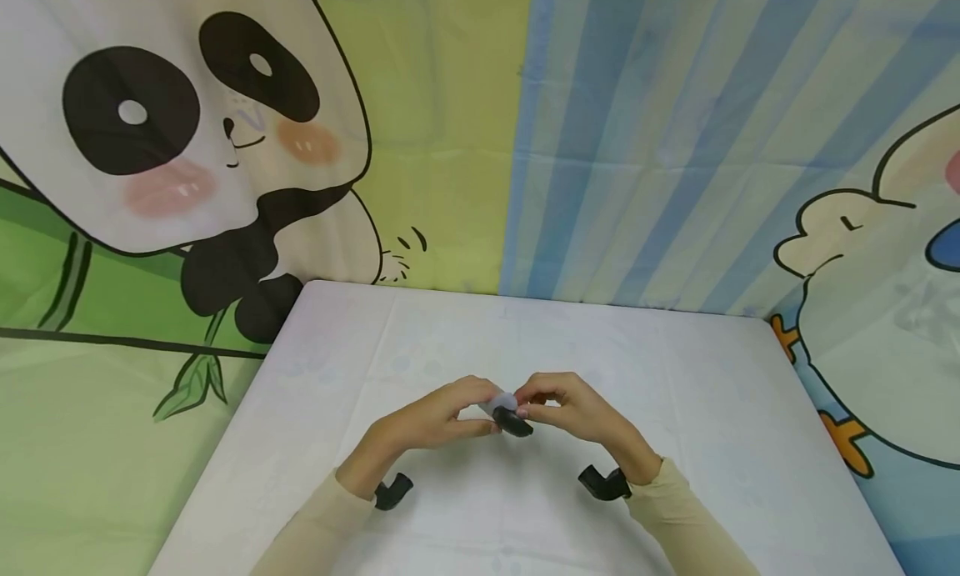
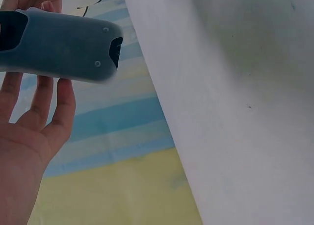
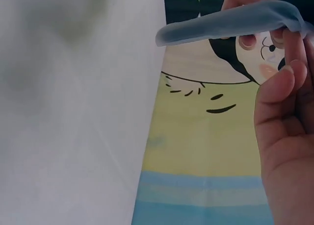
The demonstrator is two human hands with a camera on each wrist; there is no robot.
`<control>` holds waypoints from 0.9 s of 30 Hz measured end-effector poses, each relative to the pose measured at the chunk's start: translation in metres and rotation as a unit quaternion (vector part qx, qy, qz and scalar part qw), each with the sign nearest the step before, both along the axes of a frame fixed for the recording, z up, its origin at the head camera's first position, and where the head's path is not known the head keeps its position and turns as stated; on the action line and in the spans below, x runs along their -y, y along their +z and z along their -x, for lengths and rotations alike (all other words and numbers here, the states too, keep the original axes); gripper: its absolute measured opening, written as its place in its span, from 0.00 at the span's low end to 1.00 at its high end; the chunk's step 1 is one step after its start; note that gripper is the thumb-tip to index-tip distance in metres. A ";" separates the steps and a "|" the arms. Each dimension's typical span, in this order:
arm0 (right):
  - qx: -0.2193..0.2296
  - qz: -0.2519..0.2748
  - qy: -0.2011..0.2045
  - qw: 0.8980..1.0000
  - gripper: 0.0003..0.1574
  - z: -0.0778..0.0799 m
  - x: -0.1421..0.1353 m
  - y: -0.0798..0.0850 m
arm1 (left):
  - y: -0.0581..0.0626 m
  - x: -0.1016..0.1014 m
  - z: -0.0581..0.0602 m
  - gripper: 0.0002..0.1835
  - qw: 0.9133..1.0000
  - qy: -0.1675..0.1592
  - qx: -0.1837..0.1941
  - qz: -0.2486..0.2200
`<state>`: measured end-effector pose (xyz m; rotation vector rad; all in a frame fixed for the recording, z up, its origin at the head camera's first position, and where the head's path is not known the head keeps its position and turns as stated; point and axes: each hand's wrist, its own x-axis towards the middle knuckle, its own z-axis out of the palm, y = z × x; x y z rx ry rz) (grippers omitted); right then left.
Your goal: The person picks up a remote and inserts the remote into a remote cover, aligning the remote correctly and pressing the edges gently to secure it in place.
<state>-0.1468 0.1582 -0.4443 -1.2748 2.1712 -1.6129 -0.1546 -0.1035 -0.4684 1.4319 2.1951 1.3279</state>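
One dark, flat, round-ended device (image 1: pixel 513 423) in a translucent bluish-grey sleeve (image 2: pixel 68 48), held above the white table (image 1: pixel 480 334). Sleeve probably soft, clingy; device stiff, light, best held by its long edges. Left hand (image 1: pixel 442 415) grips the sides; right hand (image 1: pixel 573 405) pinches the sleeve's rim.

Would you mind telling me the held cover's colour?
Translucent bluish grey; the cover shows best in the left wrist view.
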 end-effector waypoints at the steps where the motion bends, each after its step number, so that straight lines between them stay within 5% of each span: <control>1: 0.006 0.001 0.008 1.000 0.12 0.001 0.000 0.000 | 0.000 0.000 0.000 0.12 1.000 -0.006 0.002 0.000; 7: -0.056 0.015 0.025 0.998 0.17 0.010 -0.005 -0.015 | 0.001 0.002 0.001 0.11 0.999 -0.012 0.045 0.002; 11: -0.105 -0.014 -0.011 0.994 0.18 0.009 -0.006 -0.016 | 0.000 0.005 0.001 0.12 0.996 0.000 0.094 0.003; 16: -0.119 -0.175 -0.070 0.975 0.13 0.001 0.001 -0.007 | -0.002 0.004 0.000 0.10 0.992 0.011 0.123 0.009; 19: -0.113 -0.270 -0.065 0.954 0.10 -0.003 0.006 -0.003 | -0.005 0.000 -0.001 0.08 0.992 0.009 0.126 0.019; 21: -0.109 -0.291 -0.053 0.949 0.10 -0.004 0.008 -0.002 | -0.007 -0.001 -0.003 0.07 0.992 0.011 0.124 0.026; 27: -0.053 -0.245 -0.027 0.968 0.07 -0.002 0.008 -0.017 | -0.011 -0.005 -0.004 0.09 0.992 0.033 0.118 0.009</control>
